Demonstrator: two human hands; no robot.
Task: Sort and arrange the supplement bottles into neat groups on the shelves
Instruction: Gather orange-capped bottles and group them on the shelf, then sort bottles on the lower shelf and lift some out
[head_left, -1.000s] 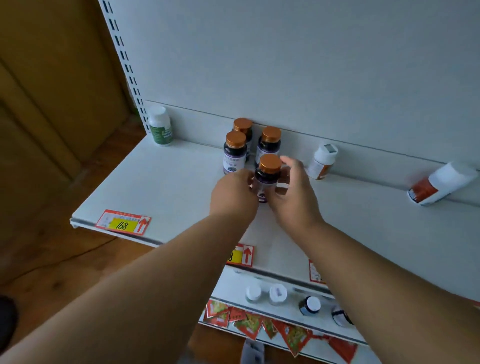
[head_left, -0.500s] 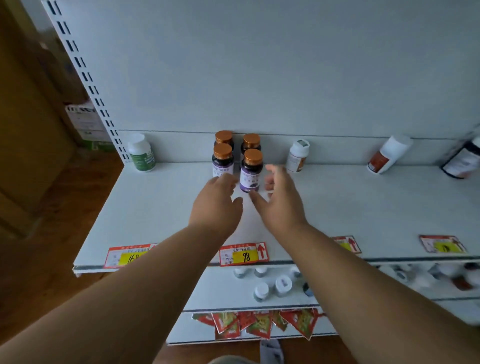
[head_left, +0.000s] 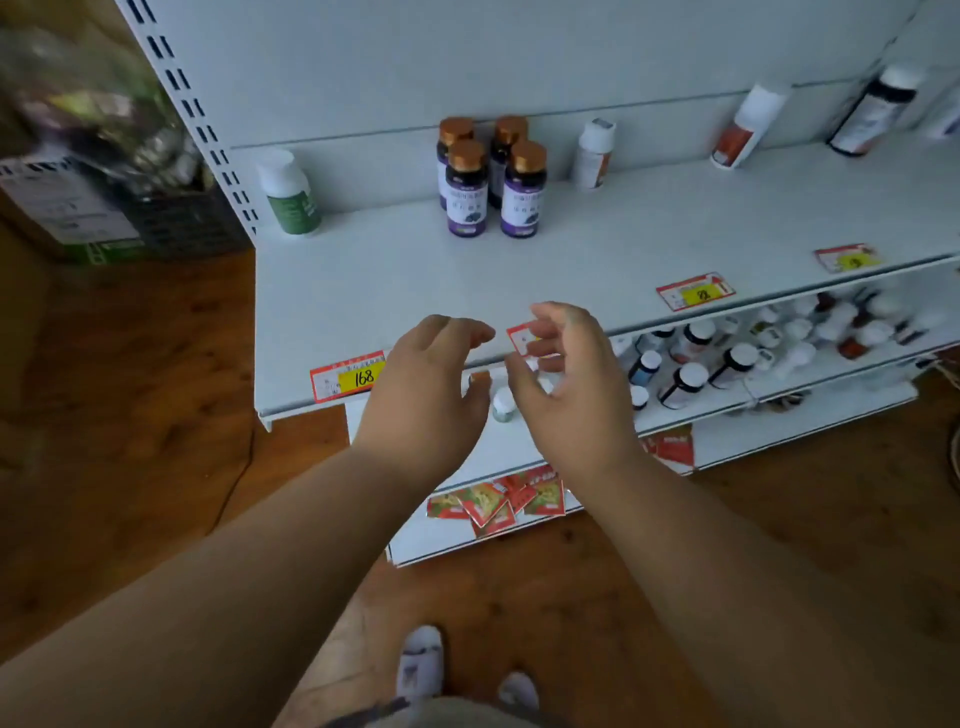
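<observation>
Both hands pulled back from the purple-label bottles (head_left: 491, 176) since half a sec ago — left hand (head_left: 423, 387) and right hand (head_left: 569, 384) now side by side, empty, fingers loosely curled, over the upper shelf (head_left: 395, 275) front edge. Four copper-capped bottles stand upright in a tight 2x2 block well beyond the fingertips. Looks like that group is done. Next prob the strays: green-label bottle (head_left: 290, 193) far ahead-left, white bottle (head_left: 593, 154) ahead-right, tipped bottle (head_left: 748, 127) further right — plus the jumble on the lower shelf (head_left: 727, 400) below the right hand.
</observation>
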